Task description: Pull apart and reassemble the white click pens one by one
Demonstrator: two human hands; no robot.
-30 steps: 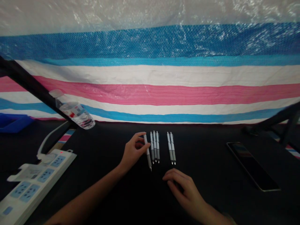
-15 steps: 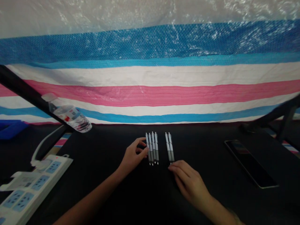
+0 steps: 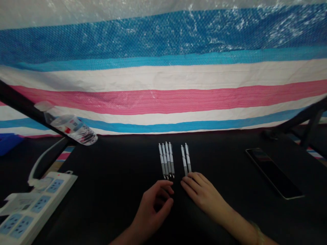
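Pens (image 3: 168, 159), four near two, left hand (image 3: 154, 207) grip released, right hand (image 3: 204, 194) grip unclear

From my distant seat I can read no word, brand or number anywhere in the head view. On the clear bottle (image 3: 86, 134) at the left I make out a label (image 3: 72, 125) with a red patch and some small dark marks, too small and blurred for me to spell out. On a pale piece (image 3: 15, 202) along the power strip (image 3: 52, 204) I see a small dark square beside faint grey markings that I cannot decipher, while the strip itself shows a red light (image 3: 59, 175) near its far end.
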